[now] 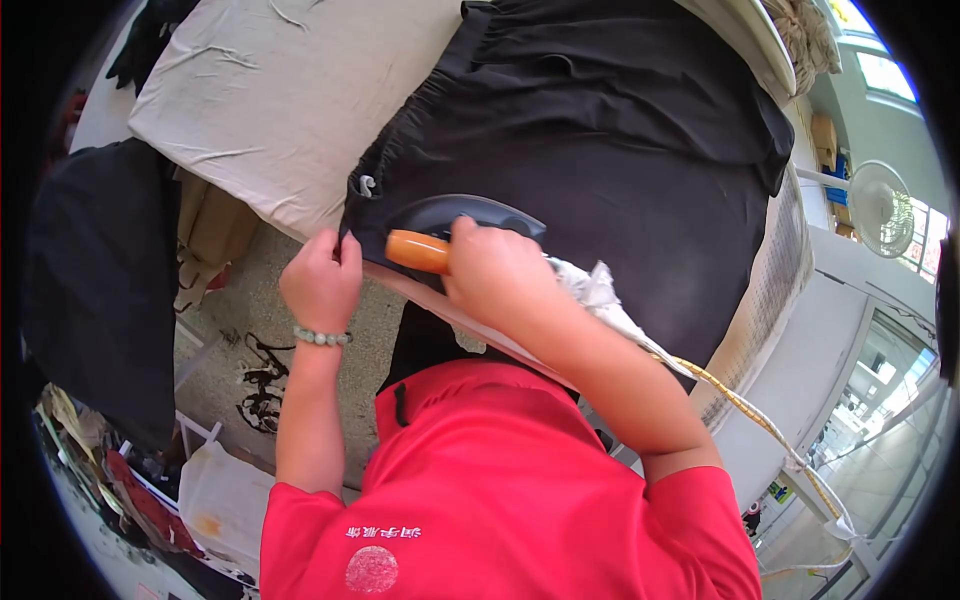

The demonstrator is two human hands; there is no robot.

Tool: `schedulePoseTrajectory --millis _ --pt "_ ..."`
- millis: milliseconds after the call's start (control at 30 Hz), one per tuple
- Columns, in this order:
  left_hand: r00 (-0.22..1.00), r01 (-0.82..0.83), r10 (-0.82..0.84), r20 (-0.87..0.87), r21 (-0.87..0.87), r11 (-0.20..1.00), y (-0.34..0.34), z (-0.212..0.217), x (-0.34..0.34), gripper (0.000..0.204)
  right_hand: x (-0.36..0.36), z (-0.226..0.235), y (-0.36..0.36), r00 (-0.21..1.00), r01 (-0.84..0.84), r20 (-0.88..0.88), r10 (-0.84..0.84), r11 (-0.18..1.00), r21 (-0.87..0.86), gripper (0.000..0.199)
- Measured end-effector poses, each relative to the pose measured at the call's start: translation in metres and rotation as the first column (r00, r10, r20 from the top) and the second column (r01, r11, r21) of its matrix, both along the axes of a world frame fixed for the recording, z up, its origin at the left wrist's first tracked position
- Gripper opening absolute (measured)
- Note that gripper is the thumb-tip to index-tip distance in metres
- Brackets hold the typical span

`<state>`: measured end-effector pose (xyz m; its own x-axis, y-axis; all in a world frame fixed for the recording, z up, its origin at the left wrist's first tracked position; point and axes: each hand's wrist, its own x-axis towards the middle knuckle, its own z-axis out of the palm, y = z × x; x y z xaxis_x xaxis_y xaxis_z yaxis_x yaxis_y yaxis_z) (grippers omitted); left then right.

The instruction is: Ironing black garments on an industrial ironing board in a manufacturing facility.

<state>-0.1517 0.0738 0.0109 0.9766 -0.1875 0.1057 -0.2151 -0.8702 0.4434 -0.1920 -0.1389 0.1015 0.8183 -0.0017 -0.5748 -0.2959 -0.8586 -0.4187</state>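
Observation:
A black garment (pixel 640 190) with a gathered elastic waistband lies spread over the padded ironing table. My right hand (pixel 505 270) is closed round the orange handle of a dark grey iron (pixel 430 210), which rests on the garment close to the waistband and the table's near edge. At the near corner of the waistband, my left hand (pixel 322 272) pinches the fabric edge between thumb and fingers. A small white tag (pixel 367 185) shows at the waistband just beyond that hand. The iron's underside is hidden against the cloth.
White cloth (pixel 595 285) wraps the iron's hose and cord (pixel 740 400), which trail off to the right. The pale table cover (pixel 250 90) extends to the far left. Dark fabric (pixel 100 290) hangs at the left. A clear round fan-like object (pixel 880 208) stands at the far right.

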Motion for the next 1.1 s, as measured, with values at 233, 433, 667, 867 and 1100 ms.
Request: schedulePoseTrajectory --millis 233,433,667,867,1100 --pt "0.994 0.078 -0.09 -0.062 -0.18 0.981 -0.024 0.042 0.039 0.045 0.006 -0.004 0.006 0.998 0.045 0.048 -0.045 0.999 0.012 0.07" --pt "0.878 0.351 -0.436 0.199 0.354 0.867 -0.089 0.029 0.068 0.092 -0.13 -0.001 -0.108 0.86 0.498 -0.024 -0.51 0.848 -0.179 0.077" --pt "0.976 0.219 -0.195 -0.1 0.426 0.878 -0.082 0.018 0.082 0.096 -0.304 0.009 -0.258 0.034 0.998 0.071 -0.997 0.037 0.041 0.042" --pt "0.831 0.381 -0.213 -0.514 0.248 0.891 -0.067 0.007 0.126 0.071 -0.385 -0.013 -0.366 -0.207 0.966 0.044 -0.977 -0.197 0.166 0.059" --pt "0.466 -0.452 -0.594 -0.656 -0.753 0.478 -0.022 0.087 0.165 0.034 -0.243 -0.024 -0.313 0.028 0.999 -0.075 -0.997 0.026 0.033 0.055"
